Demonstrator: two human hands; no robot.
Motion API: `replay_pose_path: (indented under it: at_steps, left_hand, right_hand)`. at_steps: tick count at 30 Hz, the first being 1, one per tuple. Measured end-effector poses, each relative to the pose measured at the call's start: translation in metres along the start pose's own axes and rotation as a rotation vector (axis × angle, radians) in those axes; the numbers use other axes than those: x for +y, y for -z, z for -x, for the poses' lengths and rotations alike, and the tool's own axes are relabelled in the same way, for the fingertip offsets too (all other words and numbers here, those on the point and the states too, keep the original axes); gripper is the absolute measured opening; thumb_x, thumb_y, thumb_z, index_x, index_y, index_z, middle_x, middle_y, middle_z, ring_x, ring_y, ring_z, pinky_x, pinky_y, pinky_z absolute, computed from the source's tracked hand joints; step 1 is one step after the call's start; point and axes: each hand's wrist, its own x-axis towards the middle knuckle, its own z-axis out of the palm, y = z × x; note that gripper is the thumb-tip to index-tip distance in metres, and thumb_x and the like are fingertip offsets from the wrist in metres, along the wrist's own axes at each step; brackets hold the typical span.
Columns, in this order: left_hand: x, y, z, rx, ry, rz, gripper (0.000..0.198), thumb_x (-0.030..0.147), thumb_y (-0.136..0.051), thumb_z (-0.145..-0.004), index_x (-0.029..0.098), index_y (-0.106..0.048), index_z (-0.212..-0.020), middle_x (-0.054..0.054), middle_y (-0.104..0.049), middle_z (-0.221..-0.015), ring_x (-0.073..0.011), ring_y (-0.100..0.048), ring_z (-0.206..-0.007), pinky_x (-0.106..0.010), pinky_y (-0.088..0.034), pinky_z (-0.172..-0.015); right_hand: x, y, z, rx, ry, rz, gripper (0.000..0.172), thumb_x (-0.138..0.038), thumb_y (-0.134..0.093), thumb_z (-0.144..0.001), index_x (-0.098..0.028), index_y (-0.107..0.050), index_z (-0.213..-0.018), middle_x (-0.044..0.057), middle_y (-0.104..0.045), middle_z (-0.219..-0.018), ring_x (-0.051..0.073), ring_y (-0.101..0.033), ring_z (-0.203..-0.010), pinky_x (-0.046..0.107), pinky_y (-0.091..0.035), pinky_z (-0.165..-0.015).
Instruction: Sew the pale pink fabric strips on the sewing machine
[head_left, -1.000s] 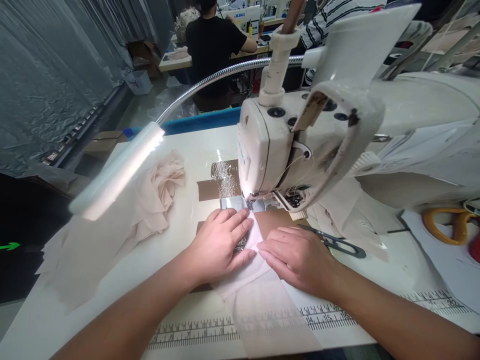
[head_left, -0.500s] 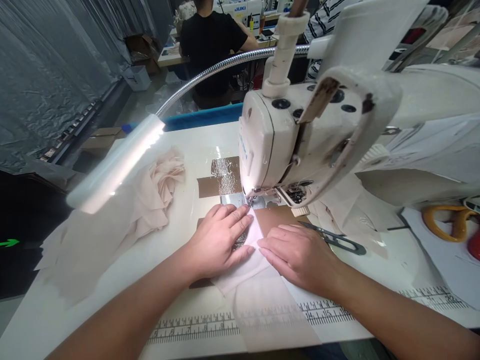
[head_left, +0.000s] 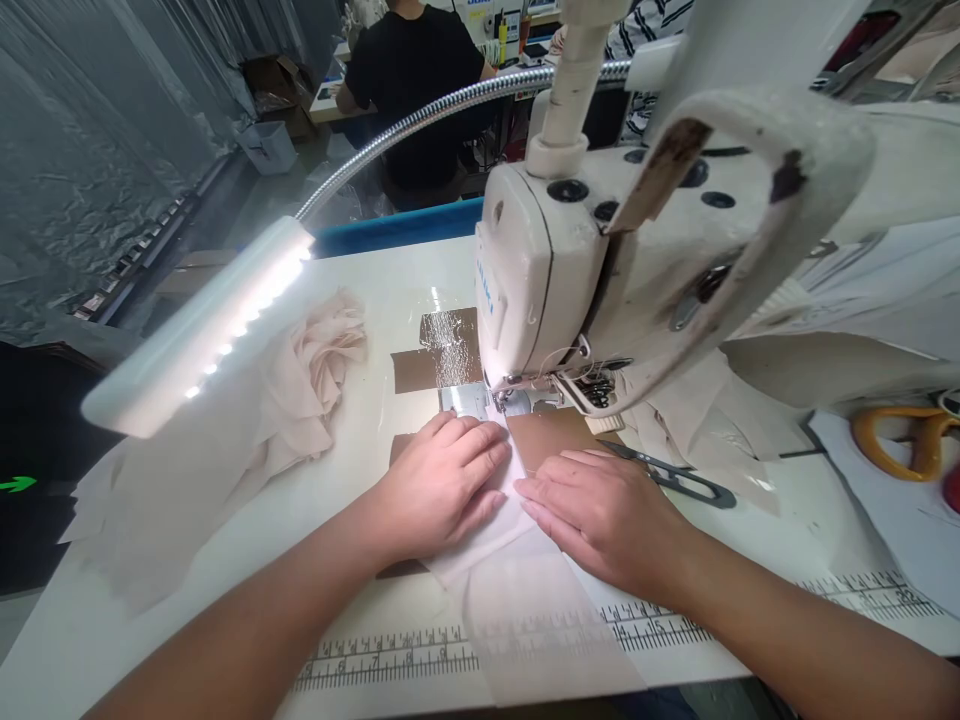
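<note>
A pale pink fabric strip [head_left: 517,590] lies on the white table and runs up to the needle of the white sewing machine [head_left: 555,270]. My left hand [head_left: 442,480] rests flat on the strip's left side, fingers stretched toward the presser foot [head_left: 504,395]. On the strip's right edge my right hand [head_left: 596,505] lies flat, fingers together and pointing left. Both hands press the cloth down just in front of the needle.
A gooseneck LED lamp [head_left: 195,335] hangs over a heap of pink fabric [head_left: 300,390] at the left. Thread snips [head_left: 675,480] lie right of my hand; orange scissors [head_left: 907,440] sit far right. A printed ruler [head_left: 390,660] edges the table. Other people work at the back.
The strip's tip and my left fingers have slid a little closer to the presser foot. The camera has leaned forward and the lamp appears lower left.
</note>
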Motion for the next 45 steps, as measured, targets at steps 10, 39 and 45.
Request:
replay_pose_path:
  at_steps: [10,39,45]
  left_hand:
    - [0.0018,-0.0003,0.0002,0.006,-0.002,-0.009,0.034,0.031,-0.046,-0.092,0.008,-0.057,-0.114,-0.014,-0.058,-0.123,-0.0269,-0.052,-0.106,-0.042,-0.047,-0.09]
    - [-0.0018,0.0021,0.0,0.016,-0.014,-0.007,0.019,0.017,-0.044,-0.094,0.014,-0.061,-0.101,-0.011,-0.064,-0.11,-0.0211,-0.058,-0.099,-0.037,-0.052,-0.082]
    - [0.0012,-0.0003,0.0021,0.089,-0.044,-0.07,0.018,0.014,-0.045,-0.092,0.012,-0.063,-0.092,-0.011,-0.066,-0.116,-0.0237,-0.06,-0.1,-0.039,-0.055,-0.082]
  right_hand:
    - [-0.0016,-0.0007,0.0013,0.001,-0.03,-0.005,0.026,-0.019,-0.045,-0.092,-0.017,-0.068,-0.079,0.001,-0.058,-0.064,0.013,-0.05,-0.061,0.028,-0.035,-0.062]
    - [0.0014,-0.0003,0.0006,0.047,0.041,0.116,0.026,-0.019,-0.046,-0.091,-0.018,-0.064,-0.073,-0.001,-0.052,-0.059,0.013,-0.042,-0.057,0.029,-0.027,-0.058]
    - [0.0007,0.0015,0.0,0.025,0.047,0.129,0.024,-0.018,-0.049,-0.089,-0.018,-0.061,-0.068,-0.001,-0.05,-0.059,0.014,-0.038,-0.057,0.029,-0.024,-0.057]
